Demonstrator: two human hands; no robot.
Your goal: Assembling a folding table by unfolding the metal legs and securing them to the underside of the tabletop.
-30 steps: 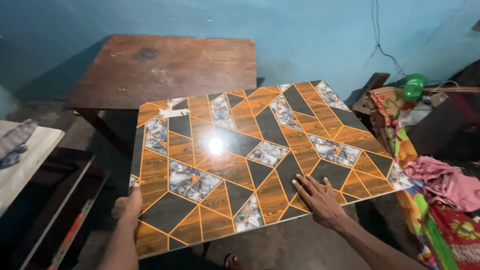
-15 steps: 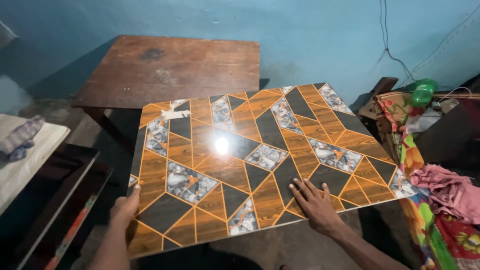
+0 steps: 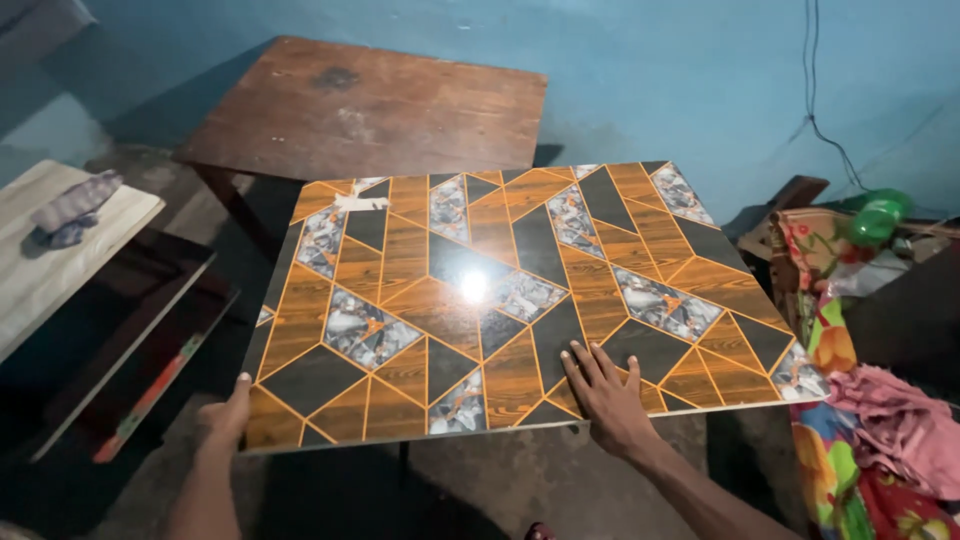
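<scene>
patterned board [image 3: 520, 300], glossy and tilted above the floor in front of a brown wooden table [image 3: 370, 105], is being positioned, gripped at its near-left corner by the left hand [image 3: 228, 415] and pressed flat under the spread right hand [image 3: 605, 390], so steady levelling seems called for.

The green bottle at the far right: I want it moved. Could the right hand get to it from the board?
Probably yes: the right hand lies flat on the patterned board, holding nothing, and only cloths lie before the green bottle.

Single view, worn at head height, looking steeply down and forward. It sits close above the patterned board [image 3: 520, 300], whose near edge runs along the lower frame; the wooden table [image 3: 370, 105] and blue wall [image 3: 690, 80] lie beyond.
</scene>
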